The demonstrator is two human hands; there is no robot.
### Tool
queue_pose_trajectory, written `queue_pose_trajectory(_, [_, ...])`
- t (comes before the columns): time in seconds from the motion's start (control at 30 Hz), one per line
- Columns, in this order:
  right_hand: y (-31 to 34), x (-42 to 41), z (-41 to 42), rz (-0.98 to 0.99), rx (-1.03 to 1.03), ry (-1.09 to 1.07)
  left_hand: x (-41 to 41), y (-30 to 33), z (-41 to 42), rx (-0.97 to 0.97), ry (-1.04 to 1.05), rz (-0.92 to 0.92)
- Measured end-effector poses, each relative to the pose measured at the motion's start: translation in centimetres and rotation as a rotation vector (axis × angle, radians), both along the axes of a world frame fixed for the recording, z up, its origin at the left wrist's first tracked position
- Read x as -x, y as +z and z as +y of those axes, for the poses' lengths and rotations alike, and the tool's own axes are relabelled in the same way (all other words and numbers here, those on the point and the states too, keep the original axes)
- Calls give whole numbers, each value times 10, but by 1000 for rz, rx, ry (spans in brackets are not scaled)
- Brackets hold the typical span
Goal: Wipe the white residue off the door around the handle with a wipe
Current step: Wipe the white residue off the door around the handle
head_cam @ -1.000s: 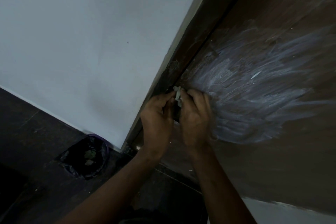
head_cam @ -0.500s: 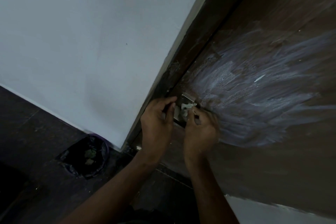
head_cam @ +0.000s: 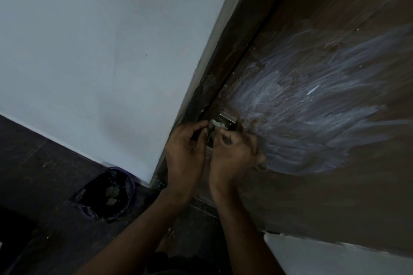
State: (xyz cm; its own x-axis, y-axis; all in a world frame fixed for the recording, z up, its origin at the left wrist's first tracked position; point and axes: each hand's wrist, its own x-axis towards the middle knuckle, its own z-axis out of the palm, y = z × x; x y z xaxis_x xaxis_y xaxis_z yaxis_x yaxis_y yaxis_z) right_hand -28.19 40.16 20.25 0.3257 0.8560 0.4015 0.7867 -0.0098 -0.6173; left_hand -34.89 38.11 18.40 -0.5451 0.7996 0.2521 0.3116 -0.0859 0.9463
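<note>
Brown door (head_cam: 312,196) tilts across the view, white residue (head_cam: 312,118) streaked in a broad fan right of the metal handle (head_cam: 226,119). A small crumpled pale wipe (head_cam: 215,124) sits against the handle.

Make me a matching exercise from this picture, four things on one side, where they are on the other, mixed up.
Things:
1. wipe
2. white residue
3. bin
4. metal handle plate

Places:
A. on the floor at the foot of the white wall
B. between the fingers of the left hand and the right hand
C. smeared across the brown door, right of the hands
D. at the door's edge, just above the hands

Pairs: 1-B, 2-C, 3-A, 4-D
</note>
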Motion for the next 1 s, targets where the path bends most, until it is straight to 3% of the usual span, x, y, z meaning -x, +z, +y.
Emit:
queue_pose_trajectory(0.13, [-3,-6,2,132,41,-58,6,0,-2,18,21,5])
queue_pose_trajectory(0.33, [1,-23,4,556,71,-66,7,-4,-8,9,-28,-9])
queue_pose_trajectory(0.43, [0,-16,7,570,84,-52,1,-13,-13,54,-17,55])
queue_pose_trajectory(0.6, [-7,-23,14,482,301,-65,-12,-32,-22,277,-76,-132])
queue_pose_trajectory(0.77, [6,-28,14,549,357,-54,-17,-34,-16,439,-240,-502])
queue_pose_trajectory(0.9, [19,-24,14,505,476,-17,-19,-27,-8,439,-379,-1056])
queue_pose_trajectory(1.0, [26,-26,17,593,627,20,-22,-33,0,446,-409,-1310])
